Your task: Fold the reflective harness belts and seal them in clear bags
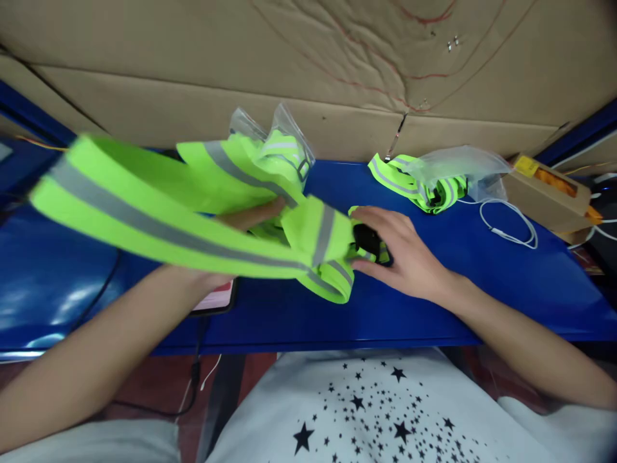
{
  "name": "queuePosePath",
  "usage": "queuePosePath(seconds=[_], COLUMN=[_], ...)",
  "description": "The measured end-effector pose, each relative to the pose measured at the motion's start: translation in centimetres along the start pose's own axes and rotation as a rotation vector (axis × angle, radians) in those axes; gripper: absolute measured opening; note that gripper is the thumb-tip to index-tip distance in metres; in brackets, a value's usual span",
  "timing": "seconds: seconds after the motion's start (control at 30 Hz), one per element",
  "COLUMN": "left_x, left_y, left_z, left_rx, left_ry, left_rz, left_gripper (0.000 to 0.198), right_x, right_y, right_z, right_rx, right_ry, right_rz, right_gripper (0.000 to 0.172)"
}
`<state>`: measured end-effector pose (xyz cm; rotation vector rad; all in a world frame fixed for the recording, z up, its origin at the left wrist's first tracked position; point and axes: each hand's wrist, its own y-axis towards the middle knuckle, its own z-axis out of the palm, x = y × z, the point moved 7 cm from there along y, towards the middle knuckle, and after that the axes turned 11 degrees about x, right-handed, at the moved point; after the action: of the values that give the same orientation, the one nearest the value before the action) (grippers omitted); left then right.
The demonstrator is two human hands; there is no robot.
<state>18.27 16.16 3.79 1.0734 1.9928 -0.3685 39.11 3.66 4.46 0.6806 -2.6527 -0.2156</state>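
Observation:
A long neon-yellow reflective strap (187,241) with a grey stripe loops through the air in front of me, its left end blurred. My left hand (253,214) is inside the loop, mostly covered by the strap. The fingers that show reach to a fold of it and grip there. Over the table, my right hand (393,247) curls thumb and fingers round the bunched end of the strap and a black piece (366,239) that looks like a buckle. Partly under my left wrist lies a phone (219,299) with a lit screen.
Clear plastic bags (294,132) with folded neon straps stand at the back. Further right, another neon strap (407,180) lies partly under a clear bag (463,161). A white cable (520,218) and a cardboard box (549,193) sit on the blue table (482,283), before a cardboard wall (193,51).

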Motion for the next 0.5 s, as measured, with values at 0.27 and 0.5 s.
queuePosePath(seconds=[0.27,0.5], left_x=[0.9,-0.6], left_y=[0.4,0.2], left_z=[-1.3,-1.8], left_rx=[-0.075,-0.137], left_ry=[-0.541,-0.102], left_rz=[-0.189,0.079], left_gripper=[0.048,0.069], right_x=[-0.9,-4.1], right_y=[-0.6,-2.7], right_z=[1.4,-1.0], right_rx=[0.224,0.370], right_ry=[-0.301,-0.003], right_rz=[0.093,0.116], right_gripper=[0.063,0.072])
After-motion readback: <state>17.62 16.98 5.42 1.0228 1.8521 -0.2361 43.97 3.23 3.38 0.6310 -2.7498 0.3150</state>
